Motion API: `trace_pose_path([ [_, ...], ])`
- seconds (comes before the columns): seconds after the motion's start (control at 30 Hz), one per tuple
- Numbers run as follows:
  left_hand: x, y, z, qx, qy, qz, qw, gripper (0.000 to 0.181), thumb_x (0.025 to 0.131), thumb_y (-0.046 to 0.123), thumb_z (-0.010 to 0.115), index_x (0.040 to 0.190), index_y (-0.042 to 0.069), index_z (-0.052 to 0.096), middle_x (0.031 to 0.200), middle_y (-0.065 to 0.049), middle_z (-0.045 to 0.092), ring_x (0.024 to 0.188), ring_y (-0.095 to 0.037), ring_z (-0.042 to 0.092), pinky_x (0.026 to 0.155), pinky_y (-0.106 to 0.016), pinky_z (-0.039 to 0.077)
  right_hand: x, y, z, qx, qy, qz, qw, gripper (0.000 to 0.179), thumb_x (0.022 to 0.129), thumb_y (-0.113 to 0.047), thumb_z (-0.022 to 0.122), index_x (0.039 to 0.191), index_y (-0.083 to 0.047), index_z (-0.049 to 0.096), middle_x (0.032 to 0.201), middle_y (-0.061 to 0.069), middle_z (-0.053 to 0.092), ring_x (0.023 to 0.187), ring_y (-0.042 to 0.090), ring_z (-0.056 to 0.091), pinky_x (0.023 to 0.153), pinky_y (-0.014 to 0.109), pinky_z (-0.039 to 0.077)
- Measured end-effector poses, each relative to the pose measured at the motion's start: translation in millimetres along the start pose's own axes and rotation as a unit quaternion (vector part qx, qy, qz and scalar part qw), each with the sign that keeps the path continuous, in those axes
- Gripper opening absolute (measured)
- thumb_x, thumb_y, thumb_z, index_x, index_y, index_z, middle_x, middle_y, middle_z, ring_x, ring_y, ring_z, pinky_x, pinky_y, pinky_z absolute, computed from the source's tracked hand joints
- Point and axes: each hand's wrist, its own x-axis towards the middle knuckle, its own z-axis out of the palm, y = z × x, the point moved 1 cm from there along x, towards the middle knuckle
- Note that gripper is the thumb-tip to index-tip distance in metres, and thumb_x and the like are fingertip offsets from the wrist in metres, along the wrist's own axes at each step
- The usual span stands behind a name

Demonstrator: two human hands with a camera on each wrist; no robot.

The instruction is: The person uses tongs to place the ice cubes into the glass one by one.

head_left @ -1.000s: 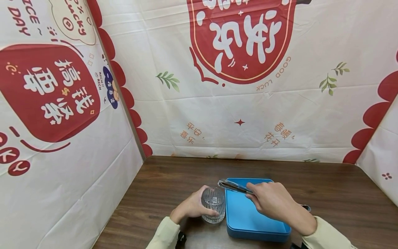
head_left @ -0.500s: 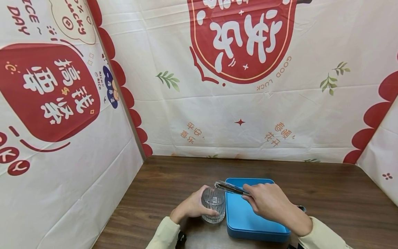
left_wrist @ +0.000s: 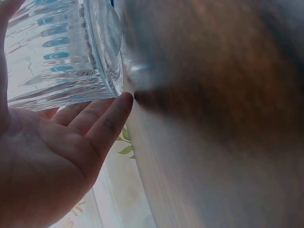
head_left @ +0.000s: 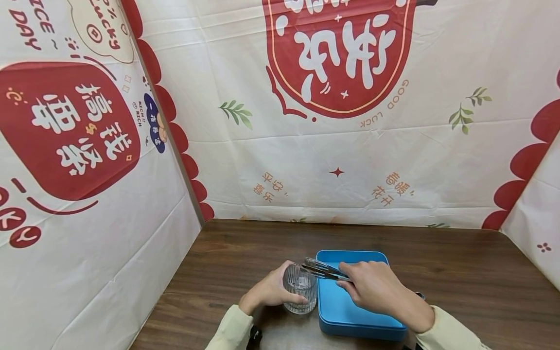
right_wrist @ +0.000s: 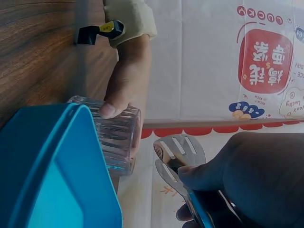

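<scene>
A clear ribbed glass [head_left: 306,290] stands upright on the table, left of an open blue rectangular box [head_left: 360,333]. My left hand [head_left: 269,287] holds the glass from its left side, thumb in front; in the left wrist view the fingers lie along the ribbed wall [left_wrist: 52,57]. My right hand [head_left: 378,289], over the box, grips metal tongs [head_left: 325,270] with slotted ends. The tongs point left, their ends at the glass rim in the head view. Seen from the right wrist, the two slotted arms [right_wrist: 187,149] are slightly apart; whether anything is between them, I cannot tell.
The brown wood-grain table [head_left: 227,248] is bounded by a printed white cloth [head_left: 306,146] at the back and another on the left. A dark strap [head_left: 255,336] sits by the left sleeve [head_left: 232,330].
My right hand has moved left and slightly down, bringing the tongs' ends from above the box's edge to the glass rim. The tongs' arms look more spread. The left hand and glass have stayed put.
</scene>
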Motion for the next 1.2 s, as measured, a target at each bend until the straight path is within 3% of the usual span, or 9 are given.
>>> trace_pose_path([
  [0.3,0.4,-0.3,0.2,-0.008,-0.002,0.002,1.0,0.072,0.071,0.037,0.089,0.128,0.024,0.048,0.109,0.005,0.061,0.093,-0.009,0.059,0.081,-0.031,0.051,-3.3,4,0,-0.009,-0.003,0.015,0.9998,0.021,0.091,-0.037,0.068,0.094,-0.017,0.063,0.057,-0.015,0.038,0.049,0.001,0.035,0.044,0.022,0.029],
  [0.7,-1.4,1.6,-0.3,-0.008,-0.003,0.002,1.0,0.073,0.071,0.037,0.089,0.13,0.023,0.047,0.11,0.005,0.061,0.095,-0.01,0.059,0.082,-0.033,0.051,-10.0,12,-4,-0.018,-0.02,0.059,0.9979,0.026,0.09,-0.043,0.069,0.092,-0.019,0.06,0.058,-0.014,0.04,0.05,0.001,0.04,0.042,0.023,0.03],
  [1.2,-2.7,3.2,-1.0,0.002,-0.008,-0.005,1.0,0.076,0.071,0.044,0.088,0.132,0.024,0.045,0.111,0.005,0.061,0.095,-0.01,0.059,0.083,-0.034,0.05,-24.8,27,-8,-0.027,-0.006,0.094,0.9952,0.034,0.089,-0.046,0.07,0.098,-0.015,0.059,0.062,-0.012,0.046,0.047,0.003,0.036,0.042,0.024,0.027],
])
